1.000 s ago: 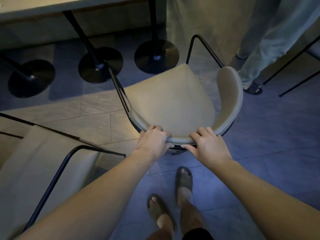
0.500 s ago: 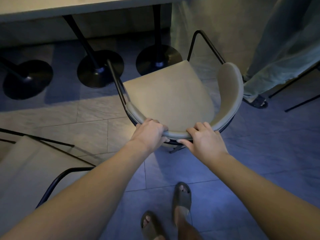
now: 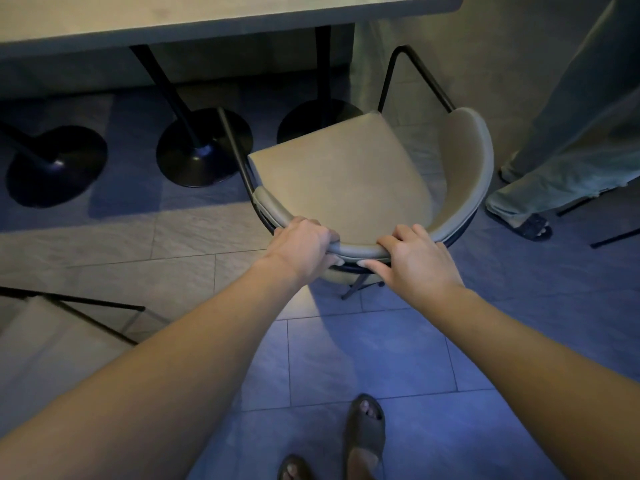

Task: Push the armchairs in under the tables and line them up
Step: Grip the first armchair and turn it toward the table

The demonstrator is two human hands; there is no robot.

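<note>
Both of the person's hands grip the curved, padded backrest of a beige armchair (image 3: 341, 181) at its rear rim: the left hand (image 3: 303, 247) is wrapped over the top edge with the fingers curled inside and the thumb beneath, and the right hand (image 3: 414, 259) is just beside it, fingers hooked over the rim and the thumb pressed against the outer face of the backrest. The armchair stands on the tiled floor (image 3: 363, 355) in front of a pale table (image 3: 207, 15), its seat turned at an angle to the table edge, with the front corner of the seat near the table but most of the chair not under it. Its thin black metal armrests rise on either side of the seat. Under the table stand black pedestal legs on round bases (image 3: 204, 148), the nearest just left of the seat's front. A second armchair (image 3: 52, 337) of the same make shows partly at the lower left, well apart from the first. At the right edge stands another person's leg in light trousers (image 3: 568, 150) and a dark sandal, near the backrest's right end. The wearer's own sandalled feet (image 3: 365, 431) show at the bottom.
</note>
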